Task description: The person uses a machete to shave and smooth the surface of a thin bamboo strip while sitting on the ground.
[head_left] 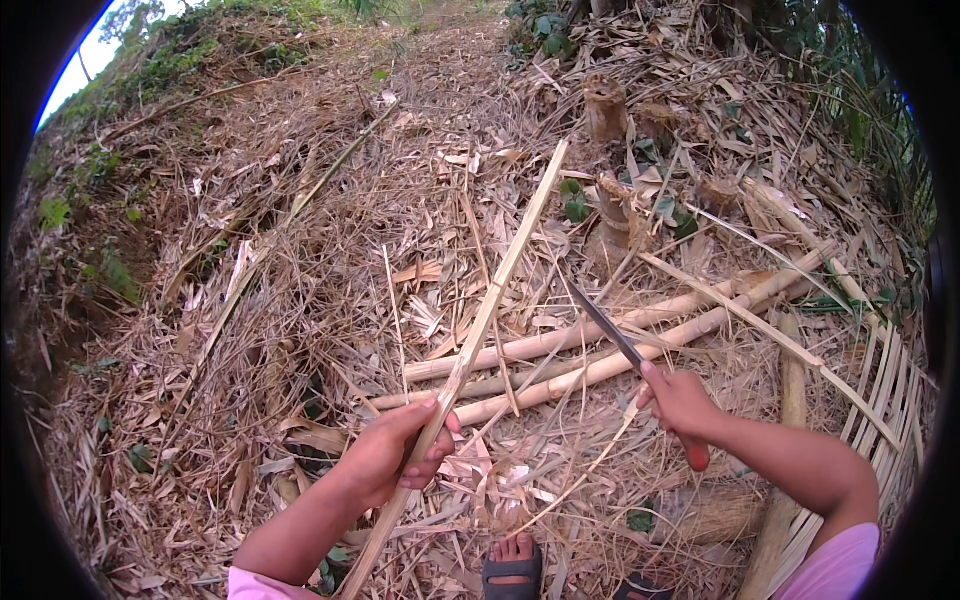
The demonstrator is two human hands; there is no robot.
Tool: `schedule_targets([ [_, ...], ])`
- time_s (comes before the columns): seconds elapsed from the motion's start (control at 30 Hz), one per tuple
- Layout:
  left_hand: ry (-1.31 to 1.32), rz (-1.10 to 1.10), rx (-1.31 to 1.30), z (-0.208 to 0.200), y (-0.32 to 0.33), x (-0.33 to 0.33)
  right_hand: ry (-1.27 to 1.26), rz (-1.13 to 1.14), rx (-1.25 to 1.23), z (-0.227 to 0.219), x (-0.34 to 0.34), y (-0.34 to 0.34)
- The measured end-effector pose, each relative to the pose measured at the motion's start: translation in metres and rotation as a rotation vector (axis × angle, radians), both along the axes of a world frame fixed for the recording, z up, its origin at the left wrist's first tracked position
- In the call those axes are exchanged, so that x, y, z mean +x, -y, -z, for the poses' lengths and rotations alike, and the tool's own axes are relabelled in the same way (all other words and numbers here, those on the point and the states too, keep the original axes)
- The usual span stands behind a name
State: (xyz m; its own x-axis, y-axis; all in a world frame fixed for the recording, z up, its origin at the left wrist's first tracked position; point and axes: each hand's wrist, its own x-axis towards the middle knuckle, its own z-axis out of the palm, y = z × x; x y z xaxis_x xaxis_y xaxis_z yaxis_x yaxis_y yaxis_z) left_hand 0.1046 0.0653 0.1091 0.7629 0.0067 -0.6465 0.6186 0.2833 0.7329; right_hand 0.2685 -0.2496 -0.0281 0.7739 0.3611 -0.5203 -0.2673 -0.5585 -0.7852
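Note:
My left hand [400,455] is closed around a long split bamboo strip [490,300], which slants from the lower edge up to the far middle. Its pale, split face is turned upward. My right hand [682,405] grips a knife [607,325] with a long dark blade and a reddish handle end below the fist. The blade points up and to the left, apart from the strip. Beneath the knife, several peeled bamboo poles [540,347] lie across the ground.
Cut bamboo stumps [606,108] stand at the far right. A bundle of thin bamboo strips [885,385] lies by my right elbow, near a short log [712,513]. Dry leaves and shavings cover the ground. A sandalled foot [512,572] shows at the lower edge.

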Motion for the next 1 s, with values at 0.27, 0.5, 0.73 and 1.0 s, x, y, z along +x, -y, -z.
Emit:
schedule_targets([
  [0.27, 0.088, -0.038, -0.155, 0.030, 0.021, -0.001, 0.215, 0.169, 0.173, 0.031, -0.090, 0.040],
  [0.5, 0.110, 0.094, -0.124, 0.056, 0.061, 0.003, 0.600, 0.211, 0.245, 0.002, -0.122, 0.016],
  [0.73, 0.117, 0.159, -0.070, 0.058, 0.080, -0.003, 0.796, -0.072, 0.146, -0.024, -0.134, -0.010],
  [1.0, 0.253, 0.254, 0.221, 0.075, 0.097, -0.014, 1.130, -0.210, -0.149, -0.004, -0.129, -0.018],
])
